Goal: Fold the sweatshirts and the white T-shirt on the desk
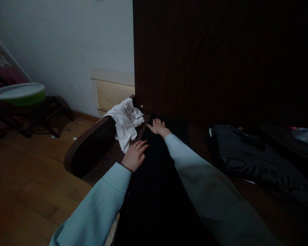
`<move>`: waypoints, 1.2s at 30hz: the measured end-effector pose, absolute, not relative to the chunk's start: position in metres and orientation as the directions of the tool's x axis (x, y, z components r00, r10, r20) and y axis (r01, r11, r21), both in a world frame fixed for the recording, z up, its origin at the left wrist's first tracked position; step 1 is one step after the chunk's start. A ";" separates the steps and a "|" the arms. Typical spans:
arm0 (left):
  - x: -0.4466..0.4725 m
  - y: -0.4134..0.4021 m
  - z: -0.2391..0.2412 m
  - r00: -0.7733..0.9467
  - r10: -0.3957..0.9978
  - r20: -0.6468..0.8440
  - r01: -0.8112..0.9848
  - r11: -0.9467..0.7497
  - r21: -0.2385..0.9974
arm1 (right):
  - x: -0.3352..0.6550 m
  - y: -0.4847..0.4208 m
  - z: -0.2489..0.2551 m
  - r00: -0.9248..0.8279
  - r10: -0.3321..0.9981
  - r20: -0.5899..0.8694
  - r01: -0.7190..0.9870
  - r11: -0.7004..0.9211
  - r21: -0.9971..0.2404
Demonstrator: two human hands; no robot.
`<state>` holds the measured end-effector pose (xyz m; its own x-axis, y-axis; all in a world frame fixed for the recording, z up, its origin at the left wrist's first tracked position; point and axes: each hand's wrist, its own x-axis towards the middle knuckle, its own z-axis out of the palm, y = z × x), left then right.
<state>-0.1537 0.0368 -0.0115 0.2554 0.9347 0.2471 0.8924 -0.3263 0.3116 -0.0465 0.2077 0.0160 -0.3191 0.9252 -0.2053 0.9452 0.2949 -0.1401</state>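
Note:
A black garment (pixel 156 177) lies stretched out lengthwise on a dark wooden surface (pixel 97 160) in front of me. My left hand (pixel 135 154) rests flat on its left edge, fingers together and extended. Farther away, my right hand (pixel 157 127) lies flat on the garment's far end with fingers spread. Both arms wear pale blue-grey sleeves. A crumpled white cloth (pixel 125 123) lies just beyond my left hand, draped over the surface's raised curved edge.
A dark wardrobe panel (pixel 220 58) rises right behind the surface. A dark grey folded garment (pixel 248 157) lies at the right. A green basin with a white lid (pixel 19 94) sits on a low stand at the left, over wooden flooring (pixel 28 177).

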 end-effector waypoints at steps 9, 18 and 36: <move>-0.156 0.041 -0.013 0.260 0.928 0.266 0.870 -0.344 0.352 | -0.009 0.129 0.030 -0.306 0.948 0.088 0.806 0.307 -0.506; -0.163 0.050 -0.020 0.247 0.916 0.314 0.813 -0.373 0.447 | 0.054 0.047 0.032 -0.130 0.956 -0.261 0.356 -0.201 -0.913; -0.165 0.056 -0.020 0.200 0.926 0.321 0.808 -0.341 0.480 | 0.032 0.034 0.051 -0.320 0.789 -0.524 0.321 -0.430 -0.844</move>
